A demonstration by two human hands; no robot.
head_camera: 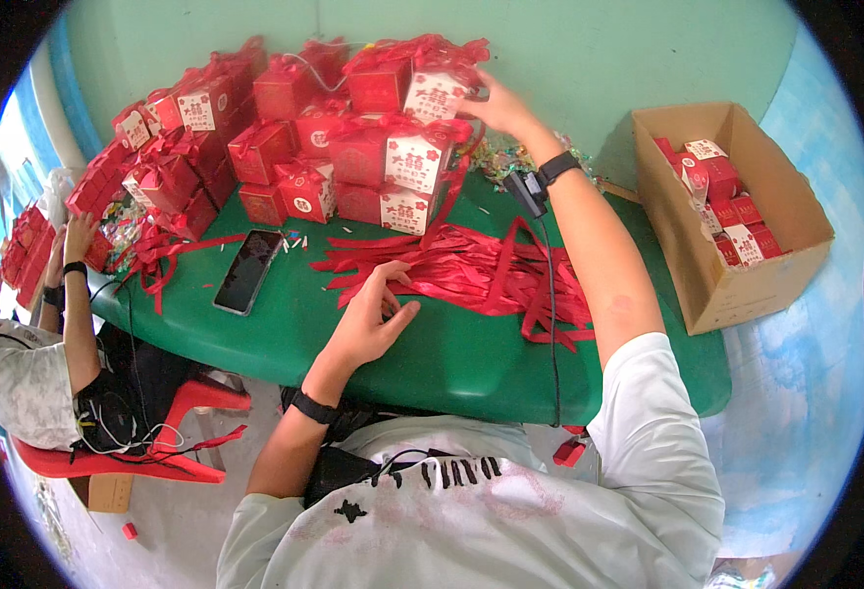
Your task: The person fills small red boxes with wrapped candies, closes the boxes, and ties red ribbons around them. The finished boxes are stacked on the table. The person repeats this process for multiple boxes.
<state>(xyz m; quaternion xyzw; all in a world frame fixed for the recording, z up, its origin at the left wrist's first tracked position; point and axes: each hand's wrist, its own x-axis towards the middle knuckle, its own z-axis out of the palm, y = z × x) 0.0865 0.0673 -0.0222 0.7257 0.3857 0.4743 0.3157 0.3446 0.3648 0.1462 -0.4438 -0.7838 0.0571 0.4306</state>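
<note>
My right hand point(496, 104) reaches to the back of the green table, its fingers at the right side of a red and white gift box point(435, 94) on top of a stack. Whether the fingers grip that box cannot be told. Red ribbon bows lie over the stacked boxes. My left hand point(378, 313) hovers low over the front part of the table with its fingers loosely curled, thumb apart, holding nothing. Beside it spreads a pile of cut red ribbons point(461, 272). A black smartphone point(248, 272) lies to the left of this hand.
At the right stands an open cardboard box point(763, 287) with red gift boxes inside. Wrapped candies point(575, 151) lie behind my right wrist. More gift boxes point(170, 177) are stacked at the left, where a co-worker point(27, 383) sits. A cable hangs from my right wrist across the ribbons.
</note>
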